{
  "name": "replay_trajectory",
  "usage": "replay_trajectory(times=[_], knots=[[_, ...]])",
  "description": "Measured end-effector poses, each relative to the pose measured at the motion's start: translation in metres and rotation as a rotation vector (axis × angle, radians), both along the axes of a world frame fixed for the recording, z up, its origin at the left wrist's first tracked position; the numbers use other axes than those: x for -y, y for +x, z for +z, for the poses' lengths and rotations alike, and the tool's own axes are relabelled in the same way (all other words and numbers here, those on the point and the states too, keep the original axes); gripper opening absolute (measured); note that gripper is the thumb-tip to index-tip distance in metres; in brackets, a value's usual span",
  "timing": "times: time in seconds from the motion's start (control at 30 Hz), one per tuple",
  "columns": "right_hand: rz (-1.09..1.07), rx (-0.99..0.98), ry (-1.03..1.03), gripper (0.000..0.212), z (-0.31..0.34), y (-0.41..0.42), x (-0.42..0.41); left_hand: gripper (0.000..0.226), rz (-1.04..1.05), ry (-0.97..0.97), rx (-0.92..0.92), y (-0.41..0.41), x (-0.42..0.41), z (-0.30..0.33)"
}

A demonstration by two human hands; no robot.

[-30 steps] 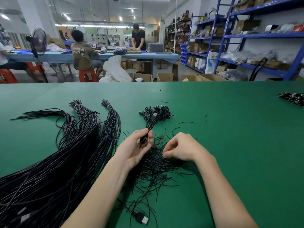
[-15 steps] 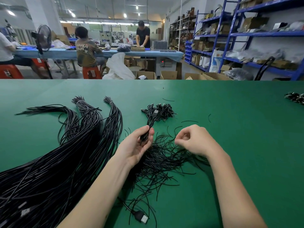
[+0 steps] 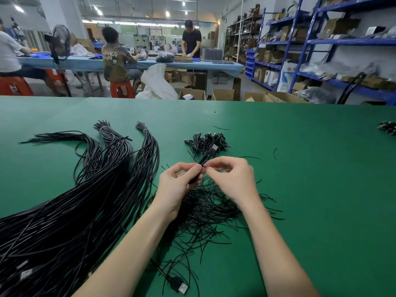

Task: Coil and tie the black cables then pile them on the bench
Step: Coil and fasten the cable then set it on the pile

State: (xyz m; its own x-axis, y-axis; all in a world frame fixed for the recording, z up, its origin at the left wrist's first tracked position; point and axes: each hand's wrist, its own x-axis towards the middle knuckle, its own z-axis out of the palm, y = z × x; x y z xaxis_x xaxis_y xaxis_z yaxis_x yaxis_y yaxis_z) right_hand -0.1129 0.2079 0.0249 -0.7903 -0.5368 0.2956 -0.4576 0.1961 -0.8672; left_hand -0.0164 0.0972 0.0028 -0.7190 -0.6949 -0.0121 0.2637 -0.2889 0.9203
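Green bench (image 3: 300, 189) filling the lower two thirds of the frame. Large mass of long black cables (image 3: 64, 221) spread across lower left, fanning up toward centre left, two of its bunches banded near their tips. Loose heap of short black ties (image 3: 205, 213) at centre, partly under both forearms. Blue shelving (image 3: 321, 41) with cartons at upper right. Blue-covered worktable (image 3: 85, 63) across upper left, three people at it: two seated on red stools (image 3: 122, 88), one standing. Shirt back (image 3: 115, 58) of the middle seated person printed with pale lettering, reading roughly "UNKN OWN"; not fully legible. White sack (image 3: 156, 82) and open cartons (image 3: 222, 94) on the floor beyond the bench edge. Black fan (image 3: 61, 42) at upper left. Small pile of coiled cables (image 3: 205, 142) just above centre, resting on the bench. Another small dark clump (image 3: 387, 127) at far right edge. Left hand (image 3: 177, 185) at centre, thumb and fingers curled, gripping a coiled cable (image 3: 204, 160) lifted just above the ties. Right hand (image 3: 233, 179) just beside, fingertips meeting the left's, pinching at the same cable; whether a tie is between the fingers cannot be told. USB plug (image 3: 214, 149) of the held cable pointing up toward the small pile. Second USB plug (image 3: 179, 285) lying at bottom centre. Stray tie pieces (image 3: 275, 152) right of centre.
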Motion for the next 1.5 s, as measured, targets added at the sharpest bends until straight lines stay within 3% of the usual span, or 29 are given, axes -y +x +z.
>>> replay_trajectory(times=[0.1,0.4,0.67,0.83,0.97,1.13,1.23,1.4,1.5], knots=[[0.033,0.122,-0.036,0.003,0.001,-0.001,-0.002,0.005,0.006,-0.045,-0.013,-0.001,-0.002,-0.001],[0.17,0.727,-0.166,0.015,0.001,-0.002,-0.001,0.002,-0.064,-0.073,-0.04,0.001,-0.003,-0.003],[0.139,0.585,-0.046,0.014,-0.002,-0.003,-0.003,0.008,-0.055,-0.063,0.018,0.001,-0.006,-0.001],[0.245,0.591,-0.047,0.028,-0.004,-0.004,-0.005,0.013,-0.021,-0.056,0.07,0.002,-0.005,0.002],[0.318,0.721,-0.073,0.007,-0.003,-0.008,-0.01,0.009,-0.089,0.018,0.084,0.005,-0.003,0.007],[0.607,1.002,-0.206,0.014,-0.006,-0.01,-0.019,0.013,-0.318,0.098,0.037,0.012,0.005,0.013],[0.668,1.07,-0.239,0.015,-0.007,-0.009,-0.021,0.011,-0.401,0.138,0.017,0.017,0.012,0.015],[0.66,1.126,-0.226,0.018,-0.008,-0.01,-0.022,0.013,-0.495,0.024,0.042,0.023,0.017,0.019],[0.663,0.917,-0.089,0.016,-0.009,-0.013,-0.028,0.012,-0.629,-0.204,0.137,0.032,0.023,0.029]])
